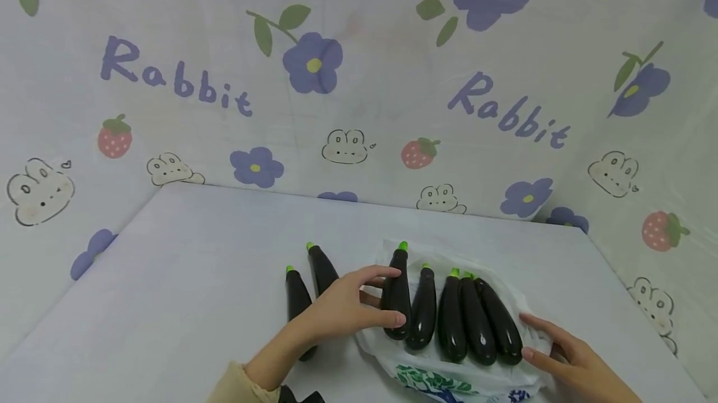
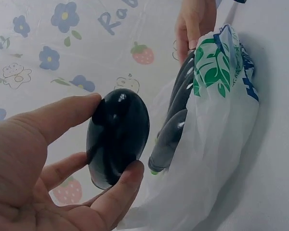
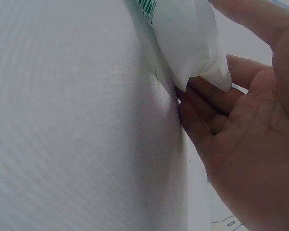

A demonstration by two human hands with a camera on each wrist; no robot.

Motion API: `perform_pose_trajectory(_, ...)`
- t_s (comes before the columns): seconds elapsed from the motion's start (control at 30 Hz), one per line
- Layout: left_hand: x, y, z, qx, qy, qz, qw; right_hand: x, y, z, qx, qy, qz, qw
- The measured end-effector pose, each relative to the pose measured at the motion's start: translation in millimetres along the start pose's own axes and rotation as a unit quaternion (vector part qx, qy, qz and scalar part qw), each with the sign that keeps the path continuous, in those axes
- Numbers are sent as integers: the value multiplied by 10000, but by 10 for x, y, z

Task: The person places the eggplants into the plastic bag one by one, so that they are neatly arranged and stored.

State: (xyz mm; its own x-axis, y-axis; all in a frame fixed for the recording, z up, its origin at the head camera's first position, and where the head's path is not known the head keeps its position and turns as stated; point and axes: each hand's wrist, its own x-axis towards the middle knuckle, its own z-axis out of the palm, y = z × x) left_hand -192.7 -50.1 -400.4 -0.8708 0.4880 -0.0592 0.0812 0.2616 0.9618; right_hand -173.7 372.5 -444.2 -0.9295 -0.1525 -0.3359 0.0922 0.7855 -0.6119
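Observation:
My left hand (image 1: 342,309) grips a dark eggplant (image 1: 397,294) between thumb and fingers, over the left part of a white plastic bag (image 1: 376,347). In the left wrist view the eggplant's rounded end (image 2: 119,137) faces the camera, apart from the bag beside it. Several more eggplants (image 1: 452,322) lie side by side on the bag, their green stem ends pointing away. At the bag's right edge, my right hand (image 1: 578,356) rests with fingers loosely bent, touching the plastic near the rightmost eggplant (image 1: 499,322). The right wrist view shows a bag corner (image 3: 202,57) by the fingers.
Two eggplants lie on the white table (image 1: 168,303) left of the bag, one nearer (image 1: 297,294) and one farther (image 1: 322,266), both partly behind my left hand and forearm. A patterned cloth (image 1: 364,98) stands around the table's back and sides.

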Motion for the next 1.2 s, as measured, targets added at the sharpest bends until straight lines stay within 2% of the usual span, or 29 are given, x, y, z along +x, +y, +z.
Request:
perform_pose_trajectory(0.17, 32, -12, 27, 214, 26, -97, 9997, 4, -25, 12, 143, 6, 122, 9998)
perform_pose_trajectory(0.3, 63, -33, 67, 503, -131, -170, 9985, 9, -28, 25, 306, -49, 177, 9994)
perform_pose_trajectory(0.53, 166, -66, 175, 718, -371, -86, 9967, -4, -2, 21, 377, -70, 98, 9992)
perform_pose_trajectory(0.9, 185, -116, 190, 648, -580, -22, 9962, 0, 4, 8, 198, -100, 48, 9997)
perform_pose_trajectory(1.2, 183, -141, 185, 988, -569, -45, 9935, 5, -5, 3, -48, -41, -3, 10000)
